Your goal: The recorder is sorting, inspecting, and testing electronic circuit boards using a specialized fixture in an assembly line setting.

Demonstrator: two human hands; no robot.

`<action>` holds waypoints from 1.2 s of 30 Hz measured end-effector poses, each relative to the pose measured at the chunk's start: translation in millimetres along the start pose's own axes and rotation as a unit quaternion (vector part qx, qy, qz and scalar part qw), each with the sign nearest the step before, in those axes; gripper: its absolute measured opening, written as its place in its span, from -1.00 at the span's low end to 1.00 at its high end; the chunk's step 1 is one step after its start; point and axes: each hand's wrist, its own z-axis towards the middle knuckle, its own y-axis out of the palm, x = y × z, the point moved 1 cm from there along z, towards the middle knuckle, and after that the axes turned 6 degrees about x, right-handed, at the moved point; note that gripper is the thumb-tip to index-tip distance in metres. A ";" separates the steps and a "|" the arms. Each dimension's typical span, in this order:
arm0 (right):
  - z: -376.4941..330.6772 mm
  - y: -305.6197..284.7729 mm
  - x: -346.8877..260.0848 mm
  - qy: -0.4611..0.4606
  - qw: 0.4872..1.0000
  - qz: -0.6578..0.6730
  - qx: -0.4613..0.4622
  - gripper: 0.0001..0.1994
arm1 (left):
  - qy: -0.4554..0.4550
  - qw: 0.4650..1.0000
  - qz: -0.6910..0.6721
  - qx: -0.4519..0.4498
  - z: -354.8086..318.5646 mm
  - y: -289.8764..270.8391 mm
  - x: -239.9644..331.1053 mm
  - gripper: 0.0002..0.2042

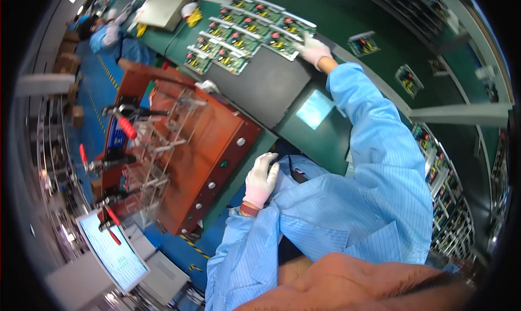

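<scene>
My right hand [315,51], in a pale glove with a pinkish palm area, reaches out to the far end of the bench. Its index finger and thumb are apart at the right edge of a green circuit board [281,43]; whether they touch it I cannot tell. That board lies at the near right of several similar boards [239,39] with yellow, red and black parts and pale metal strips. Close to my body, my left hand [262,176] is gloved too. Its fingers are loosely bent with the thumb apart, and nothing shows in it.
A dark grey mat [263,86] covers part of the green bench. On the left stands an orange-red test fixture [201,164] with red-handled clamps and clear plates. A lit monitor [114,251] is at lower left. More boards [363,44] lie rightward. A person [111,39] in blue works far left.
</scene>
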 end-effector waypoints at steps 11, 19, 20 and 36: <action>-77.2 -23.0 2.0 -0.032 0.997 0.017 0.067 -0.75 | -0.066 0.986 -0.036 0.149 -65.6 -46.8 -59.4 -0.72; -228.6 3.5 -164.7 -0.220 0.964 0.106 -0.102 -0.81 | 0.073 0.967 0.017 0.242 -96.3 -65.9 -95.7 -0.66; -236.4 20.0 -185.2 -0.247 0.955 0.065 -0.150 -0.82 | 0.081 0.962 0.049 0.257 -99.4 -68.3 -102.2 -0.64; -237.2 142.9 -277.8 -0.499 0.859 0.089 -0.074 -0.67 | -0.037 0.900 0.279 0.333 -30.7 -93.8 -186.5 -0.42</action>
